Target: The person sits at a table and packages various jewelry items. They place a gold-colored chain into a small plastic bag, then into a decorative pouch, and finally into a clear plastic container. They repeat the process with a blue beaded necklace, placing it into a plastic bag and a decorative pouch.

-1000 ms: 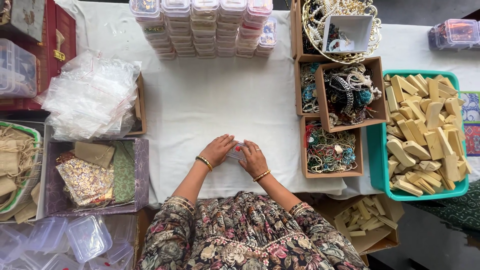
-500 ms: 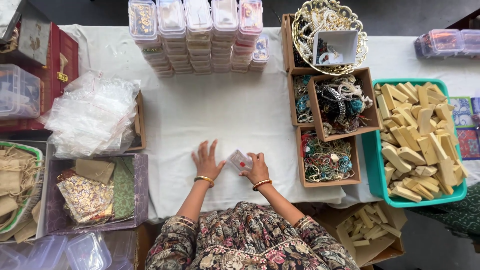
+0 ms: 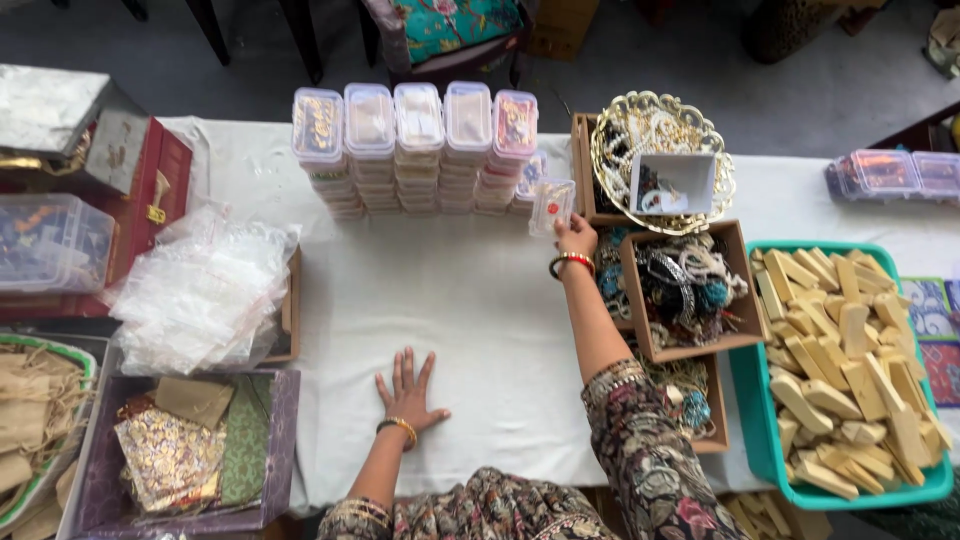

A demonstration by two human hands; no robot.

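**White-clothed bench, grey floor beyond**

Head view: my left hand [image 3: 408,392] is lying flat, fingers spread, on the bench [image 3: 450,300]. My right hand [image 3: 575,238] is pinching a small clear box [image 3: 551,207] beside the stacked clear boxes [image 3: 420,140]. A chair [image 3: 450,30] is standing on the floor behind.

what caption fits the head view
Right hand holds a small clear plastic box by stacked boxes; left hand flat on white tablecloth.
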